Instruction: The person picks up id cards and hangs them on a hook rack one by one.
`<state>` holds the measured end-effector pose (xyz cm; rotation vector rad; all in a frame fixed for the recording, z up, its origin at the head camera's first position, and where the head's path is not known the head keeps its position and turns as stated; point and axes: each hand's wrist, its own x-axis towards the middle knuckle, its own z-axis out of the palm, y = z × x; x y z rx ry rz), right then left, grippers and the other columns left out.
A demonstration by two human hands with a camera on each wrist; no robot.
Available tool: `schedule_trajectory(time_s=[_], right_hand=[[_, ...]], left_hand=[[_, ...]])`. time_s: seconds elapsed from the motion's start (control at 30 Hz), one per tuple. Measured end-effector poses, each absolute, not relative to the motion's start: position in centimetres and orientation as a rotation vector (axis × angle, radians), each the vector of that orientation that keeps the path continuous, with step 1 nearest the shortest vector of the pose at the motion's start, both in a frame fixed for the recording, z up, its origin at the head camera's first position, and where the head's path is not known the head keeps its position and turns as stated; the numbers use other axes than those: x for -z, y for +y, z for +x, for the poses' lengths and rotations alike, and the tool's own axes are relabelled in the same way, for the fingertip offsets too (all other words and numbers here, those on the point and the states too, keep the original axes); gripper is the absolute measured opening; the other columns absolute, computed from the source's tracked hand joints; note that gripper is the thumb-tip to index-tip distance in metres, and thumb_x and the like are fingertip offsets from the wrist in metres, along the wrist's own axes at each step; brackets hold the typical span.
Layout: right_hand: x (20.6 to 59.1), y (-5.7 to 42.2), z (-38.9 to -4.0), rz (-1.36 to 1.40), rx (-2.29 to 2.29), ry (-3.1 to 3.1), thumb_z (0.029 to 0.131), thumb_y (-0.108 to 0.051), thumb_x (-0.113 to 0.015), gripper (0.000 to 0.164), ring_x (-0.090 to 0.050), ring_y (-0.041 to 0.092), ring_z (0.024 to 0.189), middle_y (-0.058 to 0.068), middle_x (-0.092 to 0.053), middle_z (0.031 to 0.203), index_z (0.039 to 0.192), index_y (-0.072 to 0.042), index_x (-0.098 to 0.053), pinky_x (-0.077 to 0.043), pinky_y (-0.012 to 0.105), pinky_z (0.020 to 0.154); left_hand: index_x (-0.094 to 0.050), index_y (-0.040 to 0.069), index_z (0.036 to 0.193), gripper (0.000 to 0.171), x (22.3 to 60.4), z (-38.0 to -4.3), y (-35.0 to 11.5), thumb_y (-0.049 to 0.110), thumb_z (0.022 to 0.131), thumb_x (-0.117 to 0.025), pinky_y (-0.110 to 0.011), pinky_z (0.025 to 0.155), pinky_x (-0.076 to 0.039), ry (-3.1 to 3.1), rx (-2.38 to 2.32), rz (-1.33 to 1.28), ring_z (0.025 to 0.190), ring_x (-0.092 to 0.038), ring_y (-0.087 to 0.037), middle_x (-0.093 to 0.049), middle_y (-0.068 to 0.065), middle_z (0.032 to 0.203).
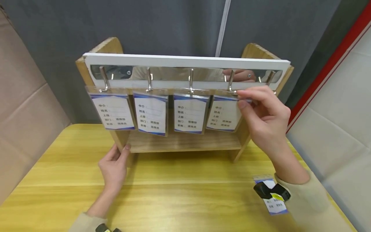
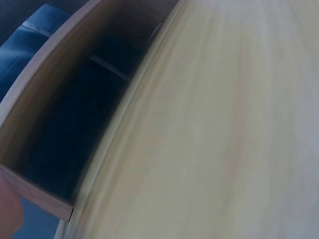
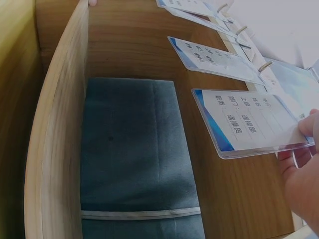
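My right hand (image 1: 266, 116) pinches the top right corner of a clear badge holder (image 1: 223, 112) with a white and blue card, up at the fourth hook (image 1: 231, 80) of the rack. In the right wrist view, the thumb and fingers hold this badge holder (image 3: 244, 119) at its top end. Low on the left, my left hand (image 1: 113, 166) grips the side board of the wooden rack (image 1: 185, 146), thumb on its front edge and fingers round the outside. Only a blurred bit of that hand (image 2: 9, 209) shows in the left wrist view.
Three more badge holders hang from hooks to the left: one (image 1: 113, 112) at the end, another (image 1: 150, 112), and a third (image 1: 189, 114). The fifth hook (image 1: 271, 77) is at the right end. Another badge (image 1: 276, 207) lies on the table (image 1: 179, 199), partly behind the right wrist camera.
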<state>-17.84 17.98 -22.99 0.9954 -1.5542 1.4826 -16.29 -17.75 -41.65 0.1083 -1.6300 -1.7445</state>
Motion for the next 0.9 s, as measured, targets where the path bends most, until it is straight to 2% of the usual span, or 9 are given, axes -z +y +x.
schedule_trajectory(time_s=[0.23,0.5,0.63,0.77,0.9], right_hand=[[23.02,17.92,-17.80,0.927,-1.497,-1.544,0.089,0.021,-0.061,0.021,-0.063,0.024,0.097,0.012,-0.070,0.109,0.109,0.018,-0.066,-0.058,0.023,0.087],[23.30,17.57,-17.69,0.851,-1.417,-1.516,0.090,0.017,-0.066,0.018,-0.062,0.022,0.095,0.012,-0.069,0.107,0.107,0.019,-0.067,-0.058,0.021,0.088],[23.53,17.39,-17.74,0.763,-1.297,-1.539,0.089,0.014,-0.070,0.016,-0.062,0.014,0.084,0.011,-0.070,0.104,0.105,0.015,-0.071,-0.056,0.016,0.075],[23.74,17.18,-17.87,0.676,-1.187,-1.552,0.088,0.012,-0.072,0.016,-0.054,0.006,0.070,0.013,-0.071,0.101,0.103,0.009,-0.076,-0.046,0.013,0.061],[23.75,16.99,-17.85,0.633,-1.103,-1.575,0.088,0.013,-0.071,0.020,-0.050,0.007,0.073,0.019,-0.069,0.100,0.105,0.005,-0.078,-0.039,0.014,0.058]], left_hand=[[-0.070,-0.001,0.124,0.033,41.69,-16.26,-17.71,-0.008,0.091,-0.068,-0.021,0.085,-0.060,-1.631,1.748,0.111,0.099,-0.071,-0.003,-0.065,-0.025,0.120],[-0.070,-0.001,0.124,0.033,41.64,-16.17,-17.68,-0.008,0.092,-0.068,-0.021,0.085,-0.060,-1.636,1.752,0.111,0.100,-0.071,-0.003,-0.064,-0.025,0.119],[-0.070,0.000,0.124,0.032,41.68,-16.11,-17.69,-0.006,0.093,-0.068,-0.020,0.084,-0.060,-1.654,1.744,0.127,0.099,-0.071,-0.002,-0.064,-0.025,0.120],[-0.070,0.000,0.125,0.032,41.82,-16.15,-17.74,-0.005,0.093,-0.069,-0.020,0.084,-0.060,-1.671,1.733,0.142,0.099,-0.070,-0.001,-0.065,-0.024,0.120],[-0.070,0.000,0.125,0.033,41.72,-16.20,-17.72,-0.005,0.093,-0.069,-0.021,0.084,-0.060,-1.672,1.729,0.142,0.099,-0.071,-0.001,-0.065,-0.024,0.120]])
